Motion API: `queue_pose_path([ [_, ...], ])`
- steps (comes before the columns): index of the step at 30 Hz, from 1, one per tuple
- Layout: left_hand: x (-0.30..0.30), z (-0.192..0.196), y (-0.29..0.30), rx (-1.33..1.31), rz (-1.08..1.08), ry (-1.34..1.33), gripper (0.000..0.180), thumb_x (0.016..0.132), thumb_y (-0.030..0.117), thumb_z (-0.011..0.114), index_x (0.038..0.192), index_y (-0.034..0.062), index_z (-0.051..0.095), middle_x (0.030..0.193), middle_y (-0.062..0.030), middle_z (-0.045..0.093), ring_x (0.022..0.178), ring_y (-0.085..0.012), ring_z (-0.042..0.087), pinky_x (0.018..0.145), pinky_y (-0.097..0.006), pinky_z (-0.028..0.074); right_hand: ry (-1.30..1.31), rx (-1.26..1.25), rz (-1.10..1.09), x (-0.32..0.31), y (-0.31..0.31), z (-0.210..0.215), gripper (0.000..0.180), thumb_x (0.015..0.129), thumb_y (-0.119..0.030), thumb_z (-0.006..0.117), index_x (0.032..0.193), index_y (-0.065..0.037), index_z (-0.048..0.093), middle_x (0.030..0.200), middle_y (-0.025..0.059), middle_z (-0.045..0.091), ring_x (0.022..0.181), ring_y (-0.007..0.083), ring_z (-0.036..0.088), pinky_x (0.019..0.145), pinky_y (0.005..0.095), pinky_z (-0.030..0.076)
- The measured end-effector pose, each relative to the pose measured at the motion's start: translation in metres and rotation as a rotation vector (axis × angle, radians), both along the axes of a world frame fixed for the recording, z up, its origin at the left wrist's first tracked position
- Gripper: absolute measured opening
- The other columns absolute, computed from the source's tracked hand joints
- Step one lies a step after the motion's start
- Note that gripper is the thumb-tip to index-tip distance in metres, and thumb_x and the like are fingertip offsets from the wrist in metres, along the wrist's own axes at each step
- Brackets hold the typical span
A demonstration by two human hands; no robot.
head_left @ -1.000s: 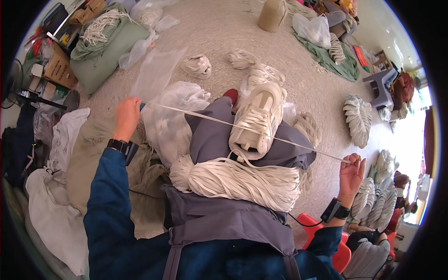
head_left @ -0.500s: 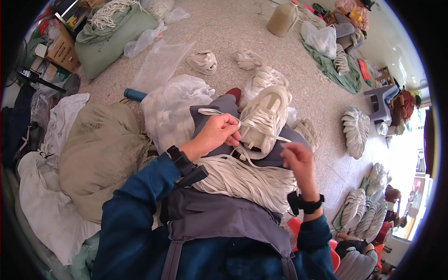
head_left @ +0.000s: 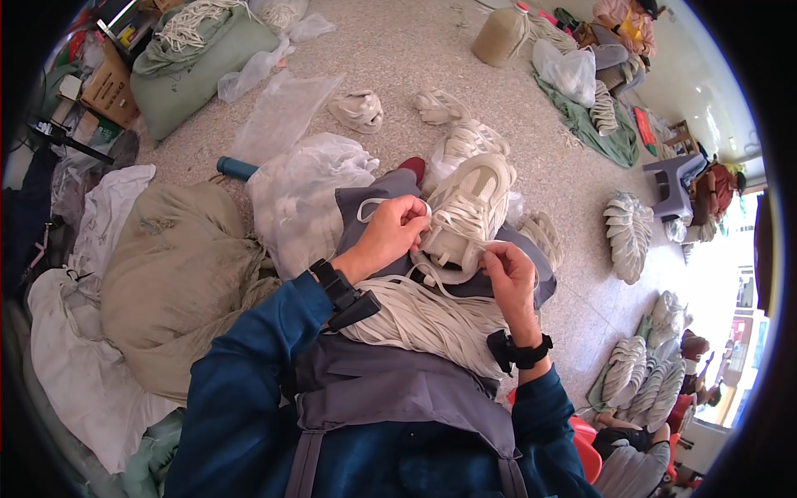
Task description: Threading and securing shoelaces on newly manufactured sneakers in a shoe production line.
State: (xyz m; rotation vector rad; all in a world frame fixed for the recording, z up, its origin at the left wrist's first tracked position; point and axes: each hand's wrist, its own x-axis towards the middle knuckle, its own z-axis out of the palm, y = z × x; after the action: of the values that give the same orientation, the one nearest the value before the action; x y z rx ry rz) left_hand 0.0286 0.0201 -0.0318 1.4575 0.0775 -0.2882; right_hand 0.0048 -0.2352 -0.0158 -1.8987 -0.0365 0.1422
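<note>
A cream-white sneaker [head_left: 475,184] rests on my lap, toe pointing away, with flat white laces threaded through its eyelets. My left hand [head_left: 393,232] is at the shoe's left side, thumb and fingers pinching a lace that loops out beyond the knuckles. On the right side of the shoe's opening, my right hand [head_left: 510,272] pinches another stretch of lace between thumb and forefinger. A thick bundle of loose white shoelaces [head_left: 432,324] lies across my grey apron [head_left: 398,382], just below both hands.
Several more sneakers [head_left: 357,109] sit on the speckled floor ahead. A translucent plastic bag [head_left: 311,187] lies left of my knee, beside a large beige sack [head_left: 170,282]. Strung bunches of shoes [head_left: 629,236] lie to the right. Other people [head_left: 627,25] sit farther off.
My right hand has moved left to the shoe, and its fingers have closed on the lace. My left hand keeps its pinch, shifted only slightly.
</note>
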Motion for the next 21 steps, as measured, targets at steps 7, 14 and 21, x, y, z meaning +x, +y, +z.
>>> queue_pose_path([
  [7,0.002,-0.003,-0.004,0.157,0.000,-0.192,0.009,0.094,0.006,0.068,0.091,-0.0016,0.066,0.077,-0.0009,0.065,0.064,-0.0070,0.060,0.056,-0.025,0.050,-0.056,0.007,0.007,0.000,-0.002,0.002,0.006,0.094,-0.003,0.066,0.098,0.002,0.067,0.084,0.0015,0.066,0.076,0.0069,0.060,0.070,0.0237,0.050],
  [14,-0.002,0.016,-0.006,0.514,-0.015,-0.443,0.011,0.087,0.010,0.073,0.086,-0.0002,0.068,0.076,-0.0129,0.069,0.066,-0.0266,0.065,0.063,-0.037,0.050,-0.369,-0.348,0.104,0.002,0.010,0.033,0.003,0.088,0.001,0.065,0.091,0.002,0.064,0.078,0.0144,0.061,0.069,0.0276,0.062,0.064,0.0346,0.048],
  [21,-0.021,0.043,-0.023,0.508,-0.281,-0.369,0.018,0.095,0.015,0.068,0.097,-0.0035,0.068,0.076,-0.0154,0.068,0.064,-0.0174,0.065,0.059,-0.032,0.048,-0.445,-0.501,0.217,0.008,0.008,0.037,0.005,0.088,-0.005,0.064,0.090,0.000,0.062,0.081,0.0183,0.062,0.074,0.0395,0.063,0.065,0.0457,0.049],
])
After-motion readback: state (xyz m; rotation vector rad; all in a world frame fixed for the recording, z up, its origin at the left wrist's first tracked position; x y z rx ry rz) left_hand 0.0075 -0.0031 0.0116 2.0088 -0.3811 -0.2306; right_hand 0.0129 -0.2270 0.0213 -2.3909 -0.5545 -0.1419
